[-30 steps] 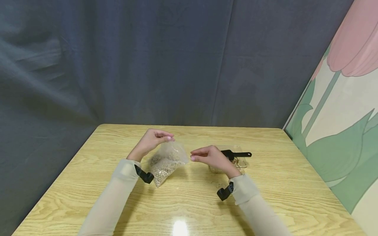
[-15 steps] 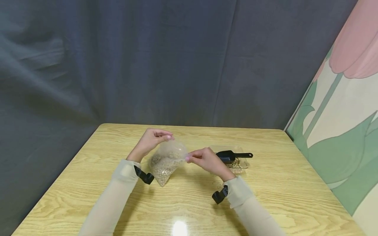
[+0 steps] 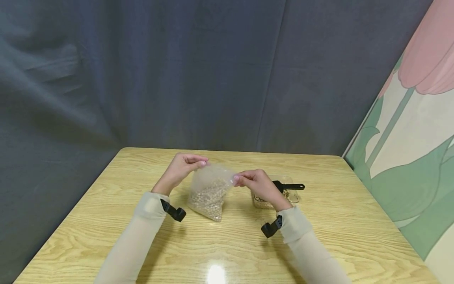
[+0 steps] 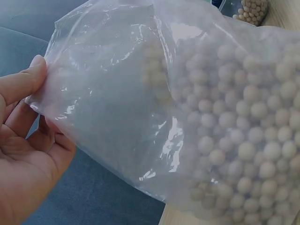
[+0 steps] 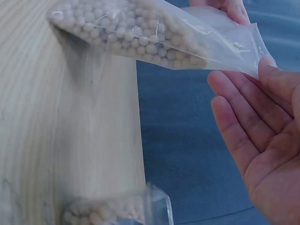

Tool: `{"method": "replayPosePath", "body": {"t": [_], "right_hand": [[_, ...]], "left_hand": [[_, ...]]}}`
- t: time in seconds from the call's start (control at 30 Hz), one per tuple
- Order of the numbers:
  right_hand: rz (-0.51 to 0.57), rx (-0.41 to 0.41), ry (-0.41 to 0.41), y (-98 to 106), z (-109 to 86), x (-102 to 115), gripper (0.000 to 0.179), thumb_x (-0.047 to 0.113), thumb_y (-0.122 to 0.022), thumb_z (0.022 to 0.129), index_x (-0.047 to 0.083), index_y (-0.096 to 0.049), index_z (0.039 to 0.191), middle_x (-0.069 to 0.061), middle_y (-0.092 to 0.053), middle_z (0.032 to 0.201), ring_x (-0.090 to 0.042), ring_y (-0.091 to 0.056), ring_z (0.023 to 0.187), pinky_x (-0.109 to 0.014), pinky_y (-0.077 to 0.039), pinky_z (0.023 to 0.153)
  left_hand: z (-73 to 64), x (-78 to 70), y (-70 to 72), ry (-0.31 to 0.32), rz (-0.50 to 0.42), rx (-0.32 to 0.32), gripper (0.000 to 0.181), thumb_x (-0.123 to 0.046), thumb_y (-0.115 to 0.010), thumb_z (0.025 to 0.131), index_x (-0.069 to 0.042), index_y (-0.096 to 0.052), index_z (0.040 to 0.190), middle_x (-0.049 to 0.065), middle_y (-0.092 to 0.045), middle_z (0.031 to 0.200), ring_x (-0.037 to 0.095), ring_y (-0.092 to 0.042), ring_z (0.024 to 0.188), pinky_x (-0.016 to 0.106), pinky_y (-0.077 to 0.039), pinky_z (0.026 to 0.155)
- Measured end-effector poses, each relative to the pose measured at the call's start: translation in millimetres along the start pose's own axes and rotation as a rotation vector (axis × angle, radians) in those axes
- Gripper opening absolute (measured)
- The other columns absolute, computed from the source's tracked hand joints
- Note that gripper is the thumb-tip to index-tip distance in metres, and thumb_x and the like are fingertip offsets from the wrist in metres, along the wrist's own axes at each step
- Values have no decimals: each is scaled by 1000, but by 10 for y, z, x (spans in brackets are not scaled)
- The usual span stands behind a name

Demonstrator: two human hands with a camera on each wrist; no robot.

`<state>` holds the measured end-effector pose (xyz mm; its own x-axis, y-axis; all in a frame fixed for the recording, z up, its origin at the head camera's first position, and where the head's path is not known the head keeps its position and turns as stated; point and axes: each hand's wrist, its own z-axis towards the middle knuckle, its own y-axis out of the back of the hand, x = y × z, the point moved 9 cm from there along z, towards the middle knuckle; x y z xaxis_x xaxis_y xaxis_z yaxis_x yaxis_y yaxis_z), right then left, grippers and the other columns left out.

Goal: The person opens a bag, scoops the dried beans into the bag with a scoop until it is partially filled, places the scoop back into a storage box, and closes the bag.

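A clear plastic bag [image 3: 209,197] of small round beige balls hangs upright between both hands, its bottom close over the table. My left hand [image 3: 181,167] pinches the bag's upper left corner between thumb and fingers. At the upper right corner, my right hand [image 3: 257,183] pinches the plastic the same way. The left wrist view shows the balls [image 4: 253,136] gathered in the lower part of the bag, with the plastic near the left hand slack and creased. In the right wrist view the bag's right corner [image 5: 255,51] sits under the thumb, the other fingers nearly straight.
Behind my right forearm stands a clear plastic container [image 3: 262,204] with more of these balls. A black scoop [image 3: 289,186] lies across it, handle pointing right. The wooden table [image 3: 142,236] ends at a dark curtain [image 3: 198,79]; a painted wall [image 3: 415,157] is on the right.
My right hand came left, took hold of the bag's right corner, then drew it right and up. The bag swung upright and its bottom shifted right. The left hand has barely moved.
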<state>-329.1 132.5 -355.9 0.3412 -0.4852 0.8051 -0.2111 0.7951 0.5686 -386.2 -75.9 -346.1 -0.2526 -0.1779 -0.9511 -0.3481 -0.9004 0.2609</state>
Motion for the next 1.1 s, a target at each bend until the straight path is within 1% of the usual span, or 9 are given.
{"method": "replayPosePath", "body": {"t": [0.1,0.17,0.27,0.37,0.47,0.6,0.7,0.87,1.1], "right_hand": [[-18,-9,11,65,10,8,30,30,-56,97,10,-72,111,-6,-74,96,-20,-69,92,-38,-54,86],[-18,-16,17,108,24,-1,30,29,-56,96,9,-72,111,-7,-74,95,-19,-69,90,-36,-55,84],[-5,-24,27,163,52,-19,31,27,-55,97,5,-71,112,-10,-74,96,-22,-69,91,-35,-55,83],[7,-40,29,207,79,-30,31,24,-55,97,2,-71,112,-13,-73,96,-25,-69,90,-35,-55,82],[12,-58,31,232,96,-26,30,22,-56,97,2,-71,111,-13,-73,94,-26,-69,89,-34,-55,81],[25,-83,57,230,104,-4,27,20,-56,96,1,-71,109,-13,-73,90,-26,-69,87,-36,-56,79],[36,-97,63,212,106,-9,26,18,-57,96,0,-71,108,-14,-72,89,-24,-69,85,-35,-56,79],[35,-115,37,178,132,-61,24,19,-58,96,3,-70,109,-12,-71,91,-24,-68,85,-32,-55,78],[64,-132,25,150,166,-95,19,18,-57,96,4,-65,107,-12,-70,88,-28,-67,84,-33,-55,78]], "left_hand": [[-8,-19,-22,-2,-32,5,33,-16,-64,91,3,-66,119,12,-71,110,10,-66,101,25,-51,83],[-10,-31,-39,-6,-47,11,34,-15,-64,91,4,-65,119,12,-71,111,8,-67,96,24,-51,79],[-7,-39,-65,-11,-69,21,36,-14,-64,91,7,-63,121,13,-71,110,6,-67,89,23,-51,72],[-5,-48,-86,-16,-74,30,38,-13,-64,91,9,-61,122,13,-71,111,6,-67,83,22,-50,68],[-1,-40,-100,-13,-82,31,36,-12,-65,91,7,-63,121,12,-71,110,6,-67,82,22,-50,68],[11,16,-96,-2,-103,8,35,-11,-68,88,7,-64,119,2,-74,97,7,-64,78,22,-50,67],[14,68,-92,16,-131,-20,35,-9,-70,87,9,-64,117,-6,-70,86,8,-60,74,21,-50,65],[9,128,-88,32,-158,-39,29,-8,-68,88,10,-64,111,-8,-68,81,8,-59,73,22,-50,65],[6,182,-92,39,-132,-33,19,-12,-67,89,4,-68,98,-6,-68,82,9,-60,73,24,-51,68]]}}
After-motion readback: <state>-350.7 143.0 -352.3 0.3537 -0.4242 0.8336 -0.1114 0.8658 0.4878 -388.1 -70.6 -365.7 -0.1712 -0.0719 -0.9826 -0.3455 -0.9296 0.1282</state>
